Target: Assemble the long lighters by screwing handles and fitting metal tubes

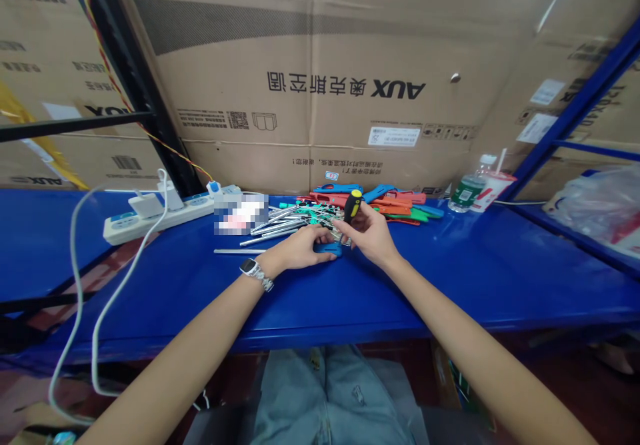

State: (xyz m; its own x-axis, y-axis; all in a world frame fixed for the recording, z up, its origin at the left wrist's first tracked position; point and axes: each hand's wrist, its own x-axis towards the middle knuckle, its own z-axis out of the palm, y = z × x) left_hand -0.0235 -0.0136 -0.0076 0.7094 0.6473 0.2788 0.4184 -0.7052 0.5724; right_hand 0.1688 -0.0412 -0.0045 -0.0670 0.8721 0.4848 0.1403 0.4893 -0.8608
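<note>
My left hand is closed around a blue plastic handle low over the table. A thin metal rod sticks out to the left beyond that hand, seemingly in line with the handle. My right hand grips a screwdriver with a black and yellow grip, tilted nearly upright. Its shaft points down at the blue handle; the tip is hidden by my fingers. Just behind my hands lie several loose metal rods and small green parts. A pile of red, blue and green plastic handles sits behind my right hand.
On the left, a white power strip carries plugs and trailing white cables. A bottle and a cup stand back right, near a clear plastic bag. Cardboard boxes wall off the back of the blue table.
</note>
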